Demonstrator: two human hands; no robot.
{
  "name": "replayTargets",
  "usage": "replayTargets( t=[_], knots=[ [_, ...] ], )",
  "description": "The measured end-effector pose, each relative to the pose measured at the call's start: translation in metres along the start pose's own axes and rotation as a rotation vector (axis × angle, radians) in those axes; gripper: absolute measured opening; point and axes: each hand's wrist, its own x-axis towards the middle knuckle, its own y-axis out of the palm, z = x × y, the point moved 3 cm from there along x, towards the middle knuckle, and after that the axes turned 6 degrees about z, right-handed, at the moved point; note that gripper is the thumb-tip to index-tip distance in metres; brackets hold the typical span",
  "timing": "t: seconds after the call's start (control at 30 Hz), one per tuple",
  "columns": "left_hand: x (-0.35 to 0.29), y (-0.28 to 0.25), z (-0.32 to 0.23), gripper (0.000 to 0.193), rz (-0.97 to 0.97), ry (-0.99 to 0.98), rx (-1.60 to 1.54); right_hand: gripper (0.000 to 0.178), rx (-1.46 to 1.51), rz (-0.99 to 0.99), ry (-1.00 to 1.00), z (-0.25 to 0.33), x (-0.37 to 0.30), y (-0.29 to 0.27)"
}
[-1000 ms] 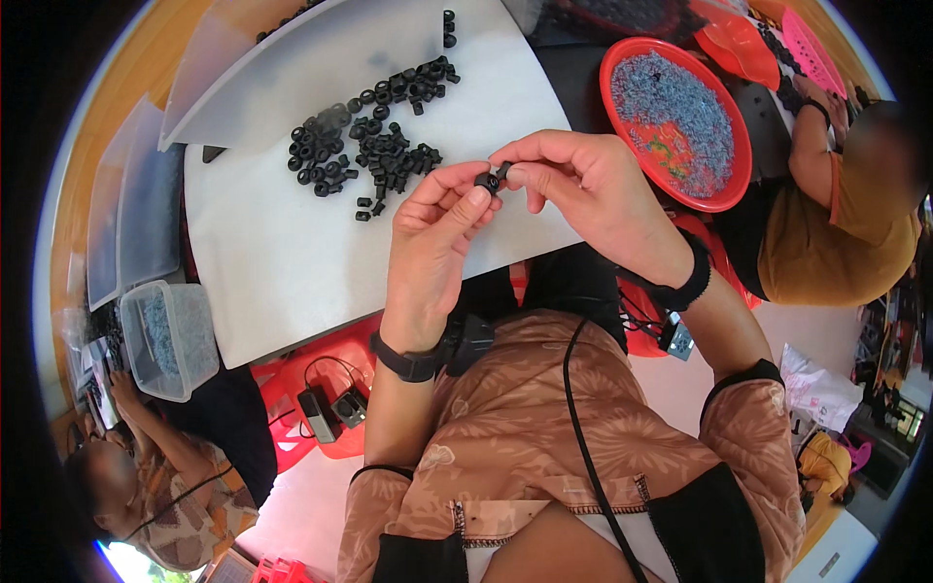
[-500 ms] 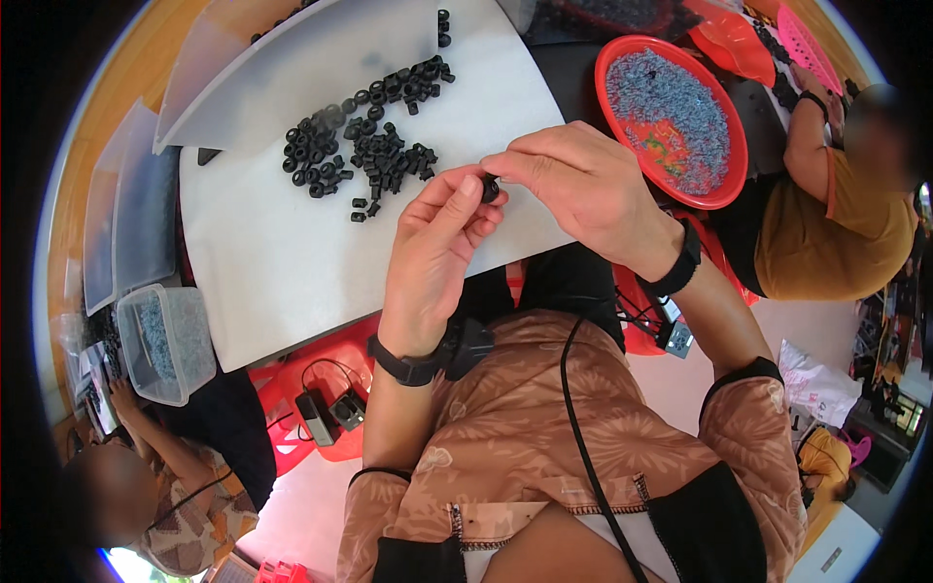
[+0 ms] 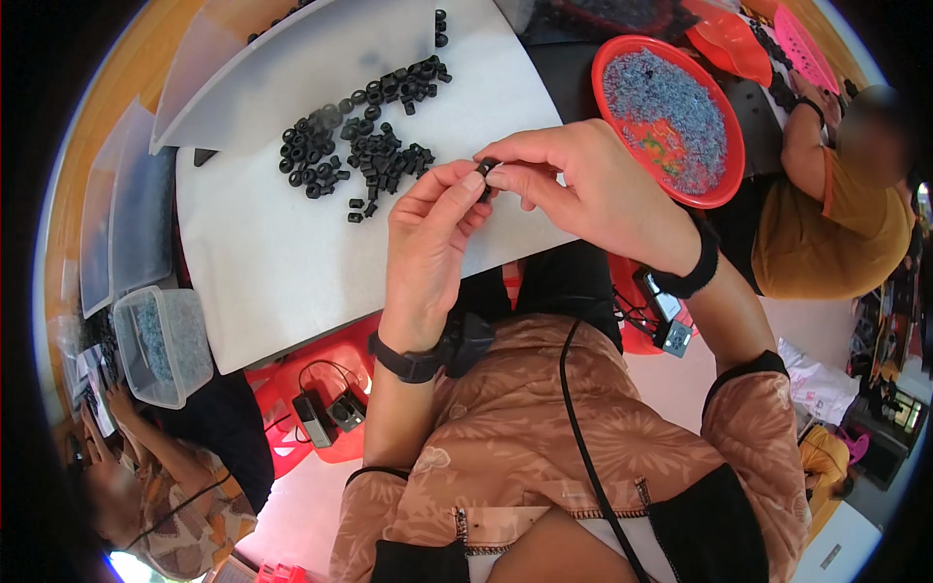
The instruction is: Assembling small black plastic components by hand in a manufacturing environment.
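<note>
Right hand [image 3: 598,194] rolled since half a second ago, thumb now showing against small black part [image 3: 486,168]. Left hand [image 3: 426,228] pinches it too; both clamped on it, right of black pile [image 3: 379,160]. Likely light, firm, perhaps rubbery; best pinched by outer sides.

A brown top [image 3: 525,408] with a paler floral print had black-edged sleeves [image 3: 746,403] and black panels [image 3: 705,525]. Black bands [image 3: 403,364] circled both wrists, the left one carrying a bulky module [image 3: 470,347]. A black cable [image 3: 575,418] ran along the top's front; the trousers [image 3: 569,284] were black.
</note>
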Motion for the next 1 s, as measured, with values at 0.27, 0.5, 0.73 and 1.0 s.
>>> replayTargets(
  t=[0.27, 0.5, 0.73, 1.0],
  knots=[
    [0.004, -0.002, -0.003, 0.012, 0.027, 0.023, 0.125, 0.016, 0.046, 0.113, 0.051, -0.004, 0.008, -0.009],
    [0.004, 0.000, 0.001, 0.016, 0.021, 0.015, 0.091, 0.016, 0.095, 0.152, 0.047, -0.011, 0.009, -0.012],
    [0.003, 0.007, -0.004, 0.021, -0.003, 0.065, 0.084, 0.018, 0.126, -0.139, 0.011, -0.011, 0.006, -0.014],
    [-0.002, -0.001, -0.002, 0.025, -0.021, 0.138, 0.098, 0.020, 0.395, 0.059, 0.191, -0.016, 0.008, -0.001]
  ],
)
